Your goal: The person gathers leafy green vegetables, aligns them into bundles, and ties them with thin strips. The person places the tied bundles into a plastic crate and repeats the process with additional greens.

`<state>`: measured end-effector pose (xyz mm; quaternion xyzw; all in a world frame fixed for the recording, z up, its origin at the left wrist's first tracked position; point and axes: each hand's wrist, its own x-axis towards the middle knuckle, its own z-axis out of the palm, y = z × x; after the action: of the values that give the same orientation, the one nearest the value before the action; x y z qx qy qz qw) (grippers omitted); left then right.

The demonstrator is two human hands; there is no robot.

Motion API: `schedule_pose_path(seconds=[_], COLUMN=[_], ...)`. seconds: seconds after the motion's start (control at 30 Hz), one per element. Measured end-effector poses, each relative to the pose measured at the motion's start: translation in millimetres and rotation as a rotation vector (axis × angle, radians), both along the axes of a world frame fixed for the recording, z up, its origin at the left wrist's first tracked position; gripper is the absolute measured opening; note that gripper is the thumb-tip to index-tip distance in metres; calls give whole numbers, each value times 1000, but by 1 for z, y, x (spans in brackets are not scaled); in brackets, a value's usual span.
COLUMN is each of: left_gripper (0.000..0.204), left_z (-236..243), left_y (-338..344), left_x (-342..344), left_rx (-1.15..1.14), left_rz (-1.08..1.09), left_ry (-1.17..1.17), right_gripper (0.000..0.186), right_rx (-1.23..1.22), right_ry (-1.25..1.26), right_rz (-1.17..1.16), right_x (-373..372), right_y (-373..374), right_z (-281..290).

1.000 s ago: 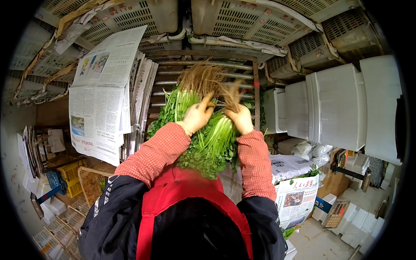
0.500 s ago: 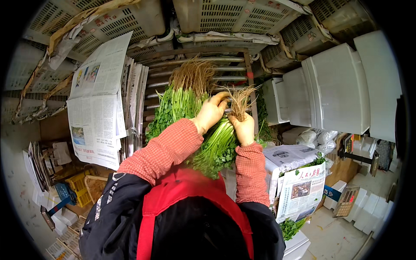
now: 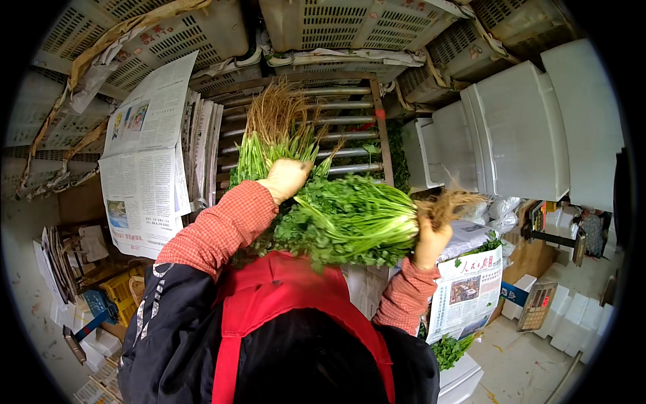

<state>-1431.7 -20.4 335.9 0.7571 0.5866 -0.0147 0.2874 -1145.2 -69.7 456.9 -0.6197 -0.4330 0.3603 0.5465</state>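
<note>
My right hand [image 3: 431,241] is closed round the root end of a thick coriander bunch [image 3: 367,219]. The bunch lies sideways in front of my chest, leaves to the left and brown roots sticking out past my fingers on the right. To the left, my left hand [image 3: 286,179] is curled on the stems of a coriander pile [image 3: 259,151], with its fingertips partly hidden. That pile rests on a slatted metal rack [image 3: 346,120], its tangled brown roots toward the far side.
Folded newspapers [image 3: 145,155] stand stacked left of the rack. White foam boxes [image 3: 515,128] line the right side, and slotted plastic crates [image 3: 356,27] close off the back. A newspaper-covered bundle [image 3: 464,293] with greens stands at the near right, beside a scale display [image 3: 537,306].
My right hand has swung the bunch right and nearer, turning it from roots-away to sideways. My left hand has left its roots and moved left onto the pile.
</note>
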Motion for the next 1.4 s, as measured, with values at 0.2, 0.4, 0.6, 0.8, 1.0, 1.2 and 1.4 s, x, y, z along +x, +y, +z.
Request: schedule_pose_path(seconds=[0.2, 0.4, 0.6, 0.8, 1.0, 1.2, 1.4], left_gripper=[18, 16, 21, 63, 40, 13, 15], left_z=[-30, -49, 20, 84, 69, 67, 62], left_y=[-16, -10, -9, -1, 6, -3, -4], left_x=[10, 27, 75, 149, 190, 194, 200], left_rx=[278, 331, 318, 300, 217, 651, 681], left_rz=[-326, -317, -117, -69, 183, 124, 50], left_ry=[324, 290, -102, -663, -629, -723, -687], right_gripper=[21, 18, 17, 12, 10, 12, 18], right_rx=[121, 71, 117, 103, 61, 30, 6], right_ry=[-67, -251, -223, -167, -44, -45, 29], right_rz=[-227, -376, -220, -174, -53, 74, 275], right_x=[68, 214, 185, 135, 88, 80, 83], right_y=[-2, 38, 39, 45, 49, 51, 51], right_z=[31, -42, -30, -29, -29, -35, -38])
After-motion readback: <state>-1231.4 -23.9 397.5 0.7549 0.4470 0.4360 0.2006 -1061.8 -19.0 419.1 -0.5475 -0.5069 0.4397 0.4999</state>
